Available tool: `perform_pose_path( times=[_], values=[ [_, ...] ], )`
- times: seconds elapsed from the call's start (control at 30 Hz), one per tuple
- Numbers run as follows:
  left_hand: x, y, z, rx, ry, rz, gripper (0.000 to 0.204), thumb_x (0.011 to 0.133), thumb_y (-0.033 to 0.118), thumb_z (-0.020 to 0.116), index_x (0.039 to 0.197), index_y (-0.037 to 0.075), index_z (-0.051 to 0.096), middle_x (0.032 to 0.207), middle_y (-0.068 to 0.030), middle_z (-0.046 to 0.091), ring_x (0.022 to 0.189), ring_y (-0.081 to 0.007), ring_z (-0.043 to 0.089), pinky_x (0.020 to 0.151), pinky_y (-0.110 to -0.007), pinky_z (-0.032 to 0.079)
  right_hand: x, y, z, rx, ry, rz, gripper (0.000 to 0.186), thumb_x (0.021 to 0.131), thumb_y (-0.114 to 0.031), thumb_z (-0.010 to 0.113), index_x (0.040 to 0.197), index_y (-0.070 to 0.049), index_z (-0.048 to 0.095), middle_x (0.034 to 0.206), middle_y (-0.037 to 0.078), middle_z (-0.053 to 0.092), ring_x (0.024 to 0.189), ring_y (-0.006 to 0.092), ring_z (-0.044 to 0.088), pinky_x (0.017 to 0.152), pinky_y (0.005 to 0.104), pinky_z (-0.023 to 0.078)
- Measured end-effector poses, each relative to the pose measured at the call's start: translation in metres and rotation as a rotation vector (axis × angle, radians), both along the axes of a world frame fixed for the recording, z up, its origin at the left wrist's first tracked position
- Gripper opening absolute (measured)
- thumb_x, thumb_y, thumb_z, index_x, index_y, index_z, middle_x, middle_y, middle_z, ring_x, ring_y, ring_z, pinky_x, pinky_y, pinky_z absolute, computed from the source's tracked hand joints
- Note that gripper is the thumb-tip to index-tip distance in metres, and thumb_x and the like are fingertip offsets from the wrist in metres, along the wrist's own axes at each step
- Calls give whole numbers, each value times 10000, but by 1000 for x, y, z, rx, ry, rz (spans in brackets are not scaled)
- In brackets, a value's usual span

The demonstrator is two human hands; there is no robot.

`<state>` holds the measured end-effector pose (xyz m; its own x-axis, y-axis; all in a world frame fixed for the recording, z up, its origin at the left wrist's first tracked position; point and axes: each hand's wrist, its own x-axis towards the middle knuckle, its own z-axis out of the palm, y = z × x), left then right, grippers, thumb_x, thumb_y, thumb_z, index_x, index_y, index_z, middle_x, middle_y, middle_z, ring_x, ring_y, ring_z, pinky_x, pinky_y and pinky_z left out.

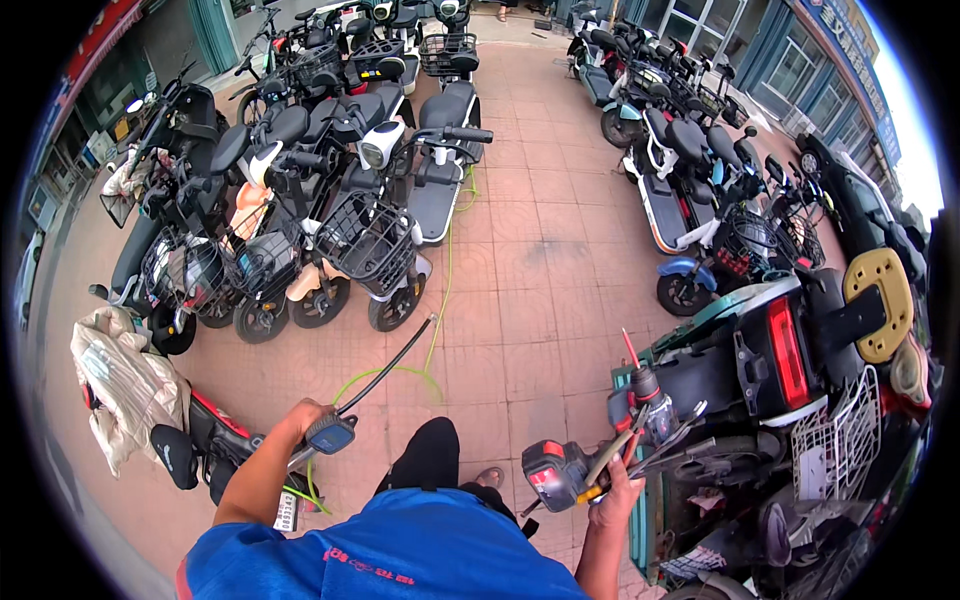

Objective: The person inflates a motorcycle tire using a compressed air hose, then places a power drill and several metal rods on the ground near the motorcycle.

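Note:
My left hand point(308, 416) is closed round a tire inflator with a blue-rimmed gauge point(330, 434). A short black hose point(386, 366) sticks out from it toward the paving, and a yellow-green air hose point(428, 374) trails below and away. On the right, my right hand point(620, 490) is closed on a bundle of hand tools, among them what look like pliers point(606, 462); the fingers partly hide them. Just left of that hand is a red-and-black power tool point(555, 474). Beyond it stands another power tool point(650, 392) beside a red pointed tool point(630, 348).
Rows of electric scooters point(370, 230) stand at the far left, others point(690, 180) at the far right. Near left is a scooter with a beige padded cover point(125, 380). At my right, a scooter with a red tail light point(788, 352) stands by a teal cart edge point(640, 540).

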<state>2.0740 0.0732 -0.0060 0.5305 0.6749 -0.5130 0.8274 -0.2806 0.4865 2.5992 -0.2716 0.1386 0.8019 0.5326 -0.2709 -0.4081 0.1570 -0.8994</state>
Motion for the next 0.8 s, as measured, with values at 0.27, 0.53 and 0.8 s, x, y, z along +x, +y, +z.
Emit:
perform_pose_path(
  times=[0.27, 0.53, 0.8],
  values=[
    [77, 112, -23, -549, -15, 496, 223, 901, 281, 757, 1019, 100, 811, 885, -64, 751, 737, -159, 677, 667, -384, 536, 149, 243, 32, 17, -25, -117, 267, 942, -145, 710, 1149, 7, 638, 916, 33, 661, 691, 76, 555, 621, 228, 436],
    [262, 235, -15, -936, -135, 955, 198, 910, 246, 770, 955, 55, 792, 848, -71, 761, 672, -186, 716, 593, -350, 559, 305, 387, 43, -8, -48, -294, 221, 971, -116, 680, 1152, -5, 616, 907, 24, 635, 731, 91, 589, 636, 254, 473],
    [455, 313, -30, -1067, -311, 998, 189, 954, 203, 719, 1047, 53, 787, 956, -102, 781, 773, -213, 760, 707, -367, 615, 516, 533, 9, -82, -69, -333, 338, 980, -199, 693, 1199, 57, 656, 893, 24, 644, 733, 82, 553, 651, 261, 446]
  ],
)
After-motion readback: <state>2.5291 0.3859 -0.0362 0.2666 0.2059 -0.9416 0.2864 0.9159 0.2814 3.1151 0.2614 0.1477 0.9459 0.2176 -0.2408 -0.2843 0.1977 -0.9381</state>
